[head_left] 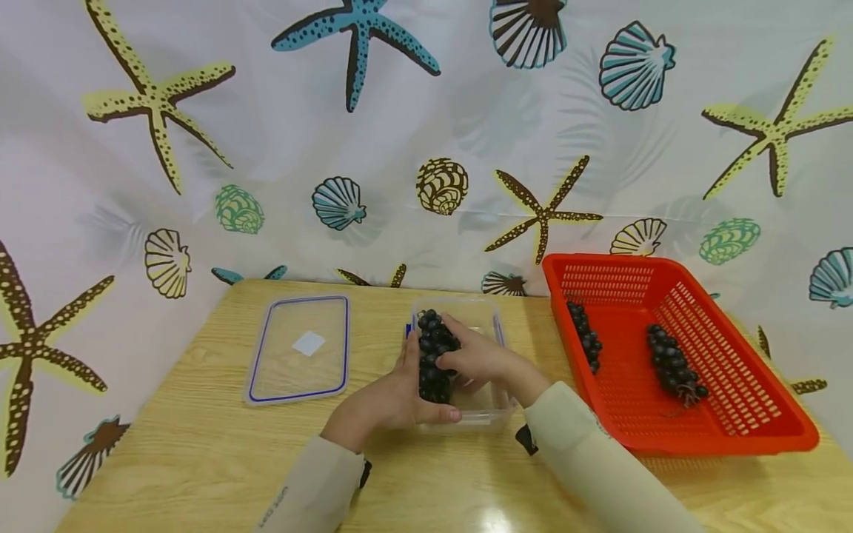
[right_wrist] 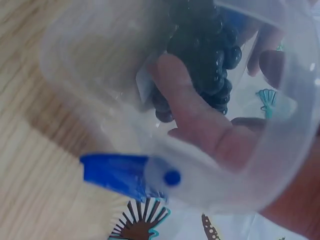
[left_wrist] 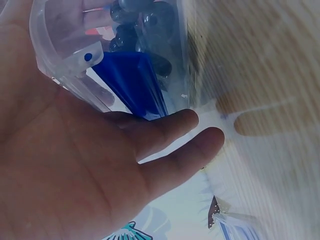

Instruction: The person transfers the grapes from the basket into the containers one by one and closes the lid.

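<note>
A clear plastic container (head_left: 474, 419) with blue clips stands on the table, holding a bunch of dark grapes (head_left: 433, 385) along its left side. My right hand (head_left: 485, 358) reaches inside and holds that bunch; in the right wrist view the thumb (right_wrist: 175, 80) presses against the grapes (right_wrist: 197, 62). Outside, my left hand (head_left: 395, 397) braces the container's left wall, its thumb laid along the front rim. Seen from the left wrist, fairly straight fingers (left_wrist: 185, 160) lie beside a blue clip (left_wrist: 132, 82), and grapes show through the wall.
The blue-edged lid (head_left: 286, 318) lies flat on the wooden table (head_left: 193, 414) to the left. At right stands a red perforated basket (head_left: 620, 333) with two grape bunches, one by its left wall (head_left: 585, 337), another near the middle (head_left: 673, 363). A patterned curtain (head_left: 400, 133) hangs behind.
</note>
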### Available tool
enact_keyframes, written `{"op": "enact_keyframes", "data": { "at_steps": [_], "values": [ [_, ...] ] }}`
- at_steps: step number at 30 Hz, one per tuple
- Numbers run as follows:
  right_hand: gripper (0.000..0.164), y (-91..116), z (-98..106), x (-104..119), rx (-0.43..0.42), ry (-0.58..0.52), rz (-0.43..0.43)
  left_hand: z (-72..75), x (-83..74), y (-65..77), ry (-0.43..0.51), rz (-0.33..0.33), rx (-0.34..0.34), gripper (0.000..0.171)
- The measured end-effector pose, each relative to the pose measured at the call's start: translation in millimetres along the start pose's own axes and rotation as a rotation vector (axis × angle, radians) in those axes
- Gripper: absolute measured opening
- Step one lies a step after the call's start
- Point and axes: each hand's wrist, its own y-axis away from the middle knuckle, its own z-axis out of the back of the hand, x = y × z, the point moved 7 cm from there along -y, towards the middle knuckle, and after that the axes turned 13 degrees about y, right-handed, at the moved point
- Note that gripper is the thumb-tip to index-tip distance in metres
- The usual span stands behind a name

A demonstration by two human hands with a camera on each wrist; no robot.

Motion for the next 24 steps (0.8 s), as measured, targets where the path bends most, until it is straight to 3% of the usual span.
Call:
{"op": "enact_keyframes", "data": {
  "at_steps": [5,11,14,24],
  "values": [
    [0.082,6,10,5,-0.052,0.071,0.032,0.3,-0.2,-0.8,0.014,0.001,0.003,0.136],
    [0.078,20,32,27,-0.158,0.290,0.134,0.9,1.9,-1.3,0.012,0.021,-0.007,0.137],
    [0.076,30,44,39,-0.202,0.347,0.159,2.3,1.9,-1.7,0.007,0.017,-0.012,0.137],
    [0.072,59,84,45,-0.265,0.351,0.187,0.8,1.5,0.8,0.018,0.034,-0.004,0.138]
  ]
}}
